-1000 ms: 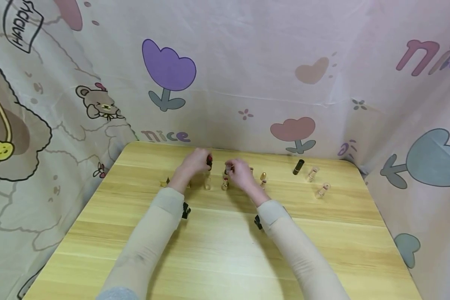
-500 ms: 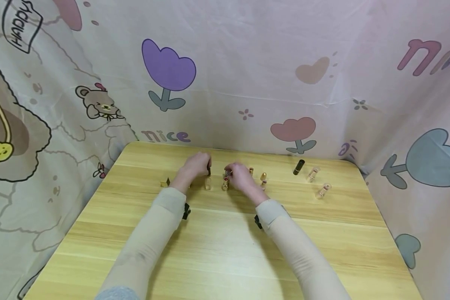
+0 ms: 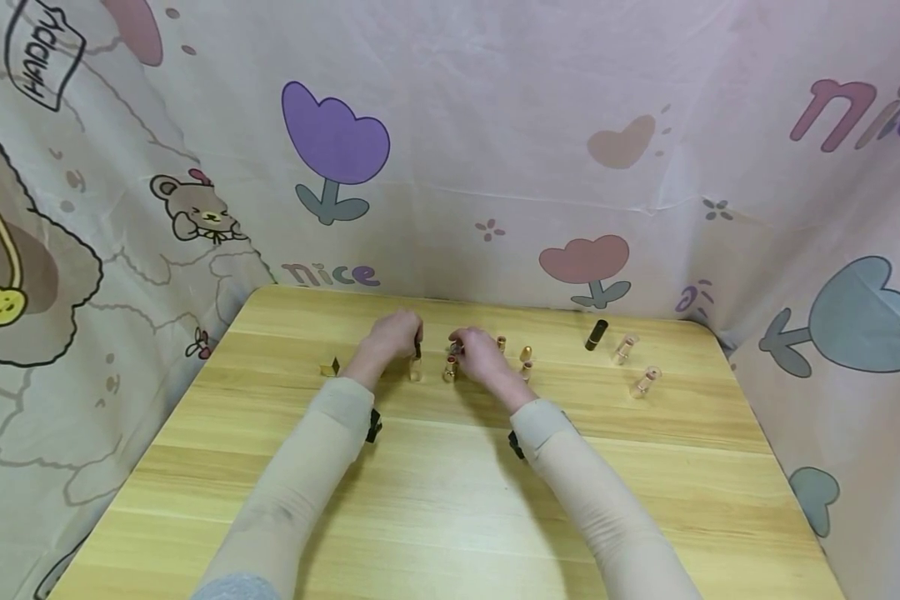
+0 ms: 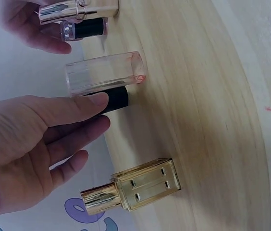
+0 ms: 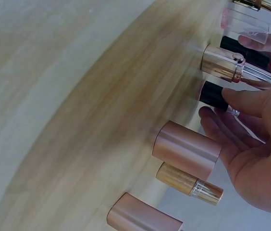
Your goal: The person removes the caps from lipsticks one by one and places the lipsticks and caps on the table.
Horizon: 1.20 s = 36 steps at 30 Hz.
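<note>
In the left wrist view my left hand (image 4: 39, 139) pinches a black tube (image 4: 118, 97) between thumb and fingers, its base at the tabletop. Beside it stands a clear cylinder (image 4: 102, 73) with red smears at its base. A gold squared tube (image 4: 147, 185) is on its other side. My right hand (image 5: 258, 139) grips a short black tube (image 5: 212, 95) with a clear end, low over the wood. Between the two held tubes stands a shiny rose-gold lipstick (image 5: 222, 62). Both hands, left (image 3: 393, 337) and right (image 3: 482, 356), are near the table's back edge in the head view.
Right of my right hand stand two matte pink cases (image 5: 186, 148) and a gold tube (image 5: 176, 179). Farther right are a black tube (image 3: 596, 335) and two clear pieces (image 3: 625, 349). A small gold piece (image 3: 330, 367) lies left. A printed curtain (image 3: 450, 167) hangs behind.
My left hand has come down slightly with the black tube, whose red top showed a second ago and is now covered. My right hand has shifted slightly toward the front.
</note>
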### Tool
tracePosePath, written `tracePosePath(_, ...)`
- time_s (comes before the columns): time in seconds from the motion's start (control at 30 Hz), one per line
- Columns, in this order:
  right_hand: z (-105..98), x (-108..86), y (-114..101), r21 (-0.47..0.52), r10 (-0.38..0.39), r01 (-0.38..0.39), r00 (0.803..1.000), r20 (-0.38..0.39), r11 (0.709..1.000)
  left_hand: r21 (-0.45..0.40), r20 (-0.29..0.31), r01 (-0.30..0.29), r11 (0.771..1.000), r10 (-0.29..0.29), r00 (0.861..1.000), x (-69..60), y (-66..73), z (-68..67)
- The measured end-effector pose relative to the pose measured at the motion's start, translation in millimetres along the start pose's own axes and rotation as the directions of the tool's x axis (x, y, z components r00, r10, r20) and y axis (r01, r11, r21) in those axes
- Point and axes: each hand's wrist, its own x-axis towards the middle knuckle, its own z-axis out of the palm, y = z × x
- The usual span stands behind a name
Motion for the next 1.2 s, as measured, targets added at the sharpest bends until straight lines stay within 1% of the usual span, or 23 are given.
tracePosePath(0.17,-0.2,-0.9,1.0,-0.006,0.004,-0.004,1.0,0.007,1.0,-0.003,0.004,0.007,1.0,-0.007,1.0,0.5,-0.2,2.4)
tracePosePath(0.3,-1.3,-2.8,2.4,-0.006,-0.01,0.01,1.0,0.002,1.0,-0.014,0.017,0.008,1.0,-0.008,1.0,-2.7,1.1,0.9)
tracePosePath(0.37,-3.3,-5.2,2.2,0.014,-0.013,0.013,1.0,-0.005,1.0,-0.027,0.015,0.009,1.0,-0.009,1.0,-5.6,1.2,-1.1)
tracePosePath(0.47,-7.9,-10.7,0.4,0.057,0.001,0.001,1.0,-0.03,0.998,-0.046,-0.004,-0.001,0.999,0.001,1.0,-9.8,0.2,-4.7)
tracePosePath(0.57,-14.3,-17.2,-2.5,0.088,0.019,-0.013,0.997,-0.071,0.996,-0.066,-0.035,-0.011,0.998,0.009,0.999,-13.1,-0.9,-7.5)
tracePosePath(0.7,-24.3,-26.1,-6.0,0.119,0.028,-0.011,0.989,-0.144,0.993,-0.123,-0.076,-0.009,0.992,0.0,0.997,-18.2,0.4,-10.5)
tracePosePath(0.8,-31.3,-32.3,-4.2,0.145,0.033,-0.002,0.977,-0.212,0.989,-0.186,-0.118,-0.015,0.982,-0.008,0.993,-21.8,5.3,-11.1)
tracePosePath(0.87,-35.7,-36.5,-1.5,0.169,0.036,0.008,0.966,-0.257,0.986,-0.224,-0.156,-0.027,0.974,-0.009,0.988,-24.4,9.7,-10.5)
tracePosePath(0.93,-40.0,-40.1,1.8,0.197,0.03,0.032,0.953,-0.302,0.98,-0.28,-0.203,-0.044,0.959,-0.015,0.979,-26.5,15.1,-8.7)
tracePosePath(1.0,-44.4,-44.0,5.6,0.227,0.022,0.062,0.936,-0.351,0.972,-0.344,-0.25,-0.073,0.936,-0.017,0.968,-28.6,21.1,-6.3)
tracePosePath(1.1,-50.4,-49.5,12.6,0.265,0.012,0.116,0.9,-0.436,0.957,-0.449,-0.311,-0.129,0.884,-0.02,0.95,-29.7,32.2,-0.3)
tracePosePath(1.2,-54.8,-54.4,21.2,0.291,0.018,0.158,0.853,-0.521,0.944,-0.538,-0.362,-0.197,0.819,-0.013,0.932,-29.4,44.9,6.4)
